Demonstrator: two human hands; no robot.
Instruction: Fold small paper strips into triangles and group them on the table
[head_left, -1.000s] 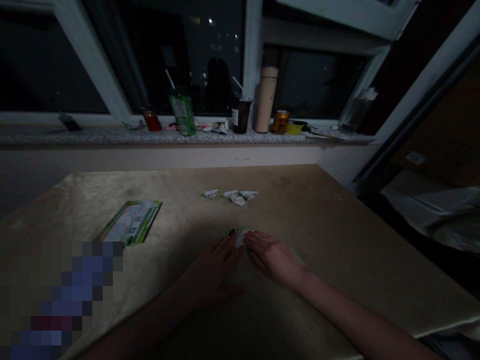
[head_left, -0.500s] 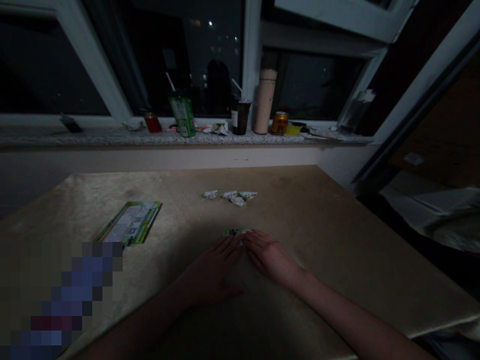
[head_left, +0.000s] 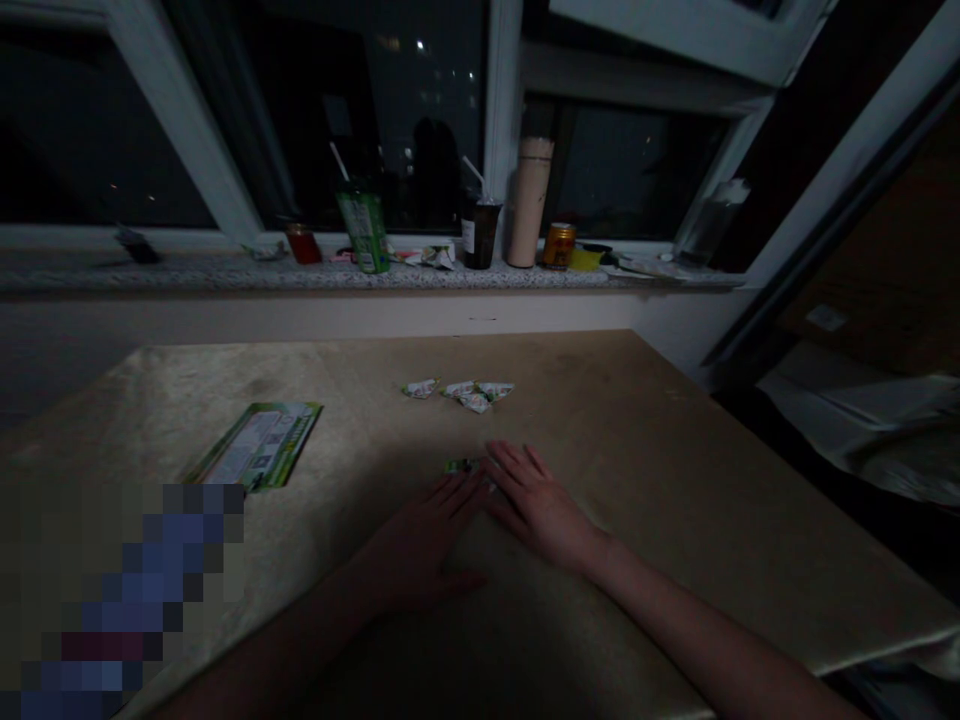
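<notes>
A small green-and-white printed piece of wrapper or paper lies on the table, mostly covered by my fingers. My left hand rests flat over its near edge, fingers stretched out and thumb apart. Beside it my right hand lies across the right end of the piece, its fingers extended and slightly spread. Farther back sit several small folded printed pieces: one folded piece stands apart on the left, and a cluster of folded pieces is to its right.
A green printed packet lies on the gold-brown table to the left. Behind, the speckled windowsill holds a green cup, a dark cup, a pink flask and a gold can. The lower left is pixelated.
My right hand's fingers have slid a little forward and spread apart, lifting slightly. My left hand and the folded pieces have stayed in place.
</notes>
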